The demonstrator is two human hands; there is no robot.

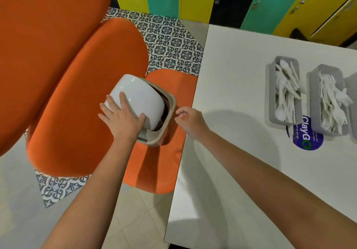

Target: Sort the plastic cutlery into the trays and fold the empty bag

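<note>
Your left hand (pixel 123 116) lies spread on the white swing lid (pixel 137 99) of a small bin (pixel 168 117) that stands on the orange seat (pixel 164 162) beside the table, fingers straight and pressing the lid tilted so the dark mouth gapes toward the table edge; your right hand (pixel 188 118) hovers just beside that opening with its fingers loosely curled and its thumb and forefinger close together, and whether it pinches anything is too small to tell, though nothing plainly shows in it. Holding the lid pushed over looks meant to keep the mouth open for something dropped in from the right. No bag is in view, so I judge it either gone into the bin or hidden; you cannot confirm the folding from here. The cutlery already sits sorted on the white table (pixel 231 75): spoons in the left grey tray (pixel 271 94), forks in the second grey tray (pixel 314 102) just beside it, and the rim of a third tray (pixel 353 113) cut off at the frame's right edge. Both full trays rest partly over a round blue sticker (pixel 307 140). For moving, the bin's rim nearly meets the table's left edge, so your right hand has only a narrow gap there; draw it back over the bare tabletop, which is open between you and the trays. The curved orange backrest (pixel 58 55) crowds the left side behind the bin, with coloured lockers (pixel 270 1) well apart at the far wall
</note>
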